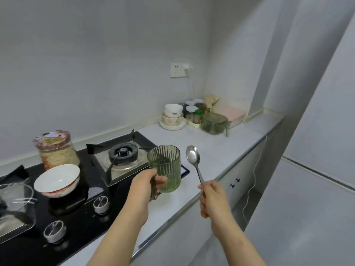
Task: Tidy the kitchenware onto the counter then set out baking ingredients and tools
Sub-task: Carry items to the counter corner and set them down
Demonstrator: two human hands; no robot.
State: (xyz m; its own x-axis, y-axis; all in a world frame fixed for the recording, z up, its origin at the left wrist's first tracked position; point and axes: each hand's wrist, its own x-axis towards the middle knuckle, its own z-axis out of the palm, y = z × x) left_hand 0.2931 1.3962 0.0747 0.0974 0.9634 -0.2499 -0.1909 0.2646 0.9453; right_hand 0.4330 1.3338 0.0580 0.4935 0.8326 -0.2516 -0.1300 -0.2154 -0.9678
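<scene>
My left hand (144, 184) grips the handle of a ribbed green glass mug (166, 167), held upright above the counter's front edge beside the stove. My right hand (212, 197) holds a metal spoon (194, 160) by its handle, bowl pointing up, just right of the mug. A white bowl with a red pattern (57, 179) sits on the black stove top (80, 214). Behind it stands a clear jar of noodles (55, 150) with a patterned lid.
The light counter (221, 150) runs back to the corner, where stacked bowls on a plate (172, 118), spice jars (194, 112), a green lidded glass pot (214, 123) and a pink box (232, 114) stand. A gas burner (123, 153) and two knobs are on the stove. A white cable (253, 179) hangs off the counter's edge.
</scene>
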